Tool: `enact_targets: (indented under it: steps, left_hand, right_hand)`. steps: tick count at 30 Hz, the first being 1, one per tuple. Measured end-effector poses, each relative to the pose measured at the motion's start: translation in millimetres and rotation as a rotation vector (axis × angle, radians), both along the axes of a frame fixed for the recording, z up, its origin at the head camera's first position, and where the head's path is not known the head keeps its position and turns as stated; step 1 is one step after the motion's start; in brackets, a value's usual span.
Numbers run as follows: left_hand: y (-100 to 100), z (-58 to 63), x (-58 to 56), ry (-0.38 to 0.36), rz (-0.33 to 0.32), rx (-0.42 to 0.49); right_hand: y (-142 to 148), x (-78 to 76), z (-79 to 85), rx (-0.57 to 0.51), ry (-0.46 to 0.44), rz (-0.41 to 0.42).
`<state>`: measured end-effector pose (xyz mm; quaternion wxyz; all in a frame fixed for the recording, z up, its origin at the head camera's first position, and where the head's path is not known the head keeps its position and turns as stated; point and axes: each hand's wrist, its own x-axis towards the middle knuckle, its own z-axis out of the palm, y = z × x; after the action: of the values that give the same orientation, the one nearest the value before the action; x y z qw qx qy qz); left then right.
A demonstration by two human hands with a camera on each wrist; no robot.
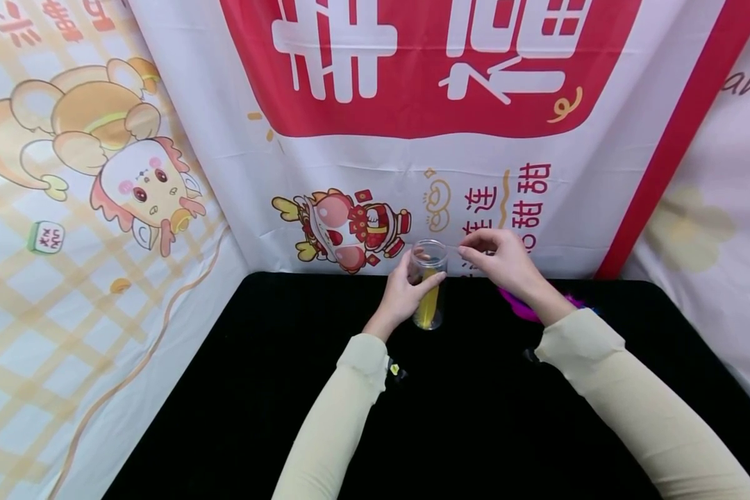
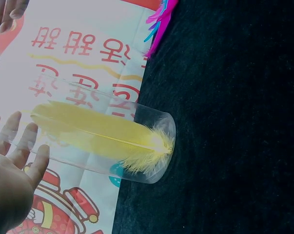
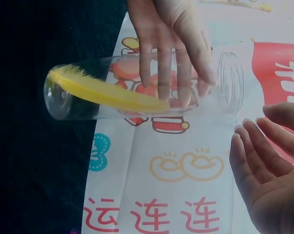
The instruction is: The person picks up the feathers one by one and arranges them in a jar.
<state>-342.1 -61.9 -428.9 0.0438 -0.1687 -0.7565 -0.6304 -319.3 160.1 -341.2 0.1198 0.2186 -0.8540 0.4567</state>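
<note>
A clear jar [image 1: 439, 305] stands upright near the table's back edge, its threaded mouth [image 3: 230, 83] uncovered. Inside it leans a yellow feather [image 2: 93, 127], its fluffy end at the bottom. My left hand [image 1: 406, 288] grips the jar from the left, fingers behind and thumb across the front. To the right of the mouth, my right hand [image 1: 503, 258] hovers apart from the jar; its fingers [image 3: 264, 156] bend loosely, with nothing seen between them. Behind the right forearm lie pink and blue feathers [image 1: 520, 305], partly hidden, their number unclear.
Black cloth covers the table [image 1: 462, 417]. A printed white and red banner [image 1: 350, 160] hangs right behind its back edge. Another patterned sheet [image 1: 100, 333] hangs at the left. A dark strap with a small yellow piece [image 1: 395, 369] shows at the left cuff.
</note>
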Motion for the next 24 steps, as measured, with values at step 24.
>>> enact_targets:
  steps: [24]
  left_hand:
    - [2.1, 0.3, 0.1, -0.011, 0.008, -0.004]
  right_hand:
    - [26.3, 10.6, -5.2, 0.035, -0.040, -0.035]
